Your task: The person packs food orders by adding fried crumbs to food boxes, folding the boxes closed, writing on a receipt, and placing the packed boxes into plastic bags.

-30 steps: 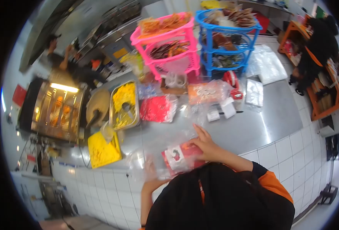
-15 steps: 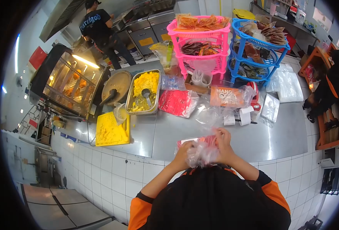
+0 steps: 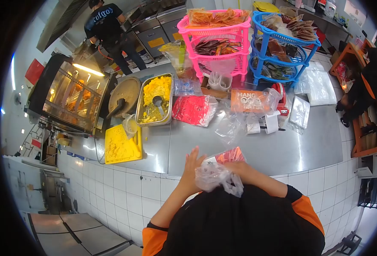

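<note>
At the counter's near edge, close to my chest, is a bunched clear plastic bag (image 3: 216, 176) with a red and white box or packet (image 3: 231, 155) behind it, partly covered. My right hand (image 3: 241, 170) is closed on the bag from the right, its fingertips partly hidden by the plastic. To the left, my left hand (image 3: 191, 168) is raised with its fingers stretched out, its inner side against or very near the bag. A loose clear plastic sheet or bag (image 3: 231, 130) lies just beyond on the steel counter (image 3: 192, 147).
Left on the counter are a yellow cutting board (image 3: 120, 147), a steel tray of yellow food (image 3: 156, 96) and a glass warmer (image 3: 75, 91). Behind stand pink (image 3: 218, 47) and blue (image 3: 282, 51) basket racks. One person (image 3: 111, 34) works at the back, another (image 3: 363, 85) at right.
My left hand has come off the bag's gathered plastic and spread its fingers. My right hand has moved lower over the bag. The red packet shows more to the right.
</note>
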Action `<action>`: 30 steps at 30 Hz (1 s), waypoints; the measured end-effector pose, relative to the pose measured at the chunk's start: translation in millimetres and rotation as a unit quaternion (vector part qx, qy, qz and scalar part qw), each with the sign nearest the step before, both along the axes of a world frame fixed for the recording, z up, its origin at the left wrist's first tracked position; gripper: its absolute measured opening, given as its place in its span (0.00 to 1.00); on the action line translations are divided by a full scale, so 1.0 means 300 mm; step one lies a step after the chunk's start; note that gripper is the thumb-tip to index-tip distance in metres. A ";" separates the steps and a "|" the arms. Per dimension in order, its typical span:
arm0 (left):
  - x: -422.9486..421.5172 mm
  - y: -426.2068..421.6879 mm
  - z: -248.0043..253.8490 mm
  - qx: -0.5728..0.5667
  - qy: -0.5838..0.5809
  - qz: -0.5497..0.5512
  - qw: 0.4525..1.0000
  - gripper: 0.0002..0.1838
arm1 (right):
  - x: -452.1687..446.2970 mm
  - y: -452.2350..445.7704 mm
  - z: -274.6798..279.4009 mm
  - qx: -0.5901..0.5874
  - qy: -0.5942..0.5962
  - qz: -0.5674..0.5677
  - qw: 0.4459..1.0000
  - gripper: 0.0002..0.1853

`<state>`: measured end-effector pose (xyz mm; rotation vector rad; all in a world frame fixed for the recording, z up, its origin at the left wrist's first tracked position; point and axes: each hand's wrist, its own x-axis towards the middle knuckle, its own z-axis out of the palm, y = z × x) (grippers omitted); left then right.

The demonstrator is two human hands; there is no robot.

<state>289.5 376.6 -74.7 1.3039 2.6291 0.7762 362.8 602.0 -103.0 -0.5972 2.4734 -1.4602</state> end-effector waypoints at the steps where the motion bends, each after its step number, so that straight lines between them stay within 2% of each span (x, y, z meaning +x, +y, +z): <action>1: -0.009 0.016 -0.013 -0.094 0.042 -0.017 0.995 0.45 | -0.014 -0.013 0.015 0.007 0.004 0.008 1.000 0.13; 2: -0.017 0.031 -0.026 -0.182 0.087 -0.043 0.978 0.50 | -0.027 -0.031 0.029 -0.035 -0.004 -0.001 0.999 0.12; 4: -0.025 0.107 -0.119 -0.175 0.131 -0.082 0.972 0.48 | -0.061 -0.069 0.056 -0.118 -0.018 -0.019 0.993 0.10; 5: -0.030 0.126 -0.151 -0.171 0.153 -0.103 0.968 0.47 | -0.078 -0.073 0.063 -0.122 0.052 -0.008 0.991 0.10; 7: -0.038 0.134 -0.179 -0.017 -0.032 -0.116 0.993 0.46 | -0.113 -0.068 0.077 -0.125 0.191 0.011 0.974 0.10; 10: -0.021 0.143 -0.205 0.164 -0.266 -0.098 0.945 0.43 | -0.126 -0.098 0.110 -0.071 0.240 0.013 0.968 0.10; 11: -0.011 0.144 -0.211 0.216 -0.333 -0.083 0.914 0.42 | -0.134 -0.109 0.113 -0.111 0.218 0.043 0.969 0.10; 12: -0.010 0.144 -0.186 0.150 -0.185 -0.110 0.965 0.39 | -0.142 -0.118 0.115 -0.152 0.195 0.074 0.966 0.10; 13: -0.020 0.146 -0.138 0.069 -0.035 -0.137 0.987 0.36 | -0.144 -0.124 0.115 -0.193 0.172 0.104 0.960 0.10; 14: -0.031 0.147 -0.090 0.002 0.124 -0.155 0.980 0.33 | -0.139 -0.126 0.119 -0.194 0.127 0.133 0.964 0.11; 16: -0.013 0.147 -0.061 -0.026 0.141 -0.152 0.978 0.31 | -0.121 -0.126 0.148 -0.194 0.037 0.187 0.962 0.13; 19: 0.013 0.161 -0.068 -0.024 0.084 -0.128 0.988 0.29 | -0.096 -0.157 0.210 -0.233 0.044 0.160 0.958 0.15; 22: 0.024 0.165 -0.068 -0.030 0.056 -0.117 0.991 0.26 | -0.079 -0.206 0.210 -0.217 0.040 0.112 0.969 0.16; 25: 0.033 0.158 -0.026 -0.087 0.056 -0.121 0.987 0.23 | -0.092 -0.266 0.178 -0.165 0.109 0.063 0.978 0.15; 27: 0.035 0.152 0.012 -0.134 0.050 -0.123 0.982 0.22 | -0.098 -0.309 0.179 -0.108 0.174 0.084 0.975 0.14; 29: 0.026 0.147 0.040 -0.143 0.054 -0.118 0.981 0.20 | -0.095 -0.317 0.195 -0.080 0.204 0.109 0.970 0.13; 30: 0.018 0.141 0.028 -0.090 0.069 -0.106 0.988 0.17 | -0.090 -0.318 0.207 -0.081 0.201 0.123 0.968 0.13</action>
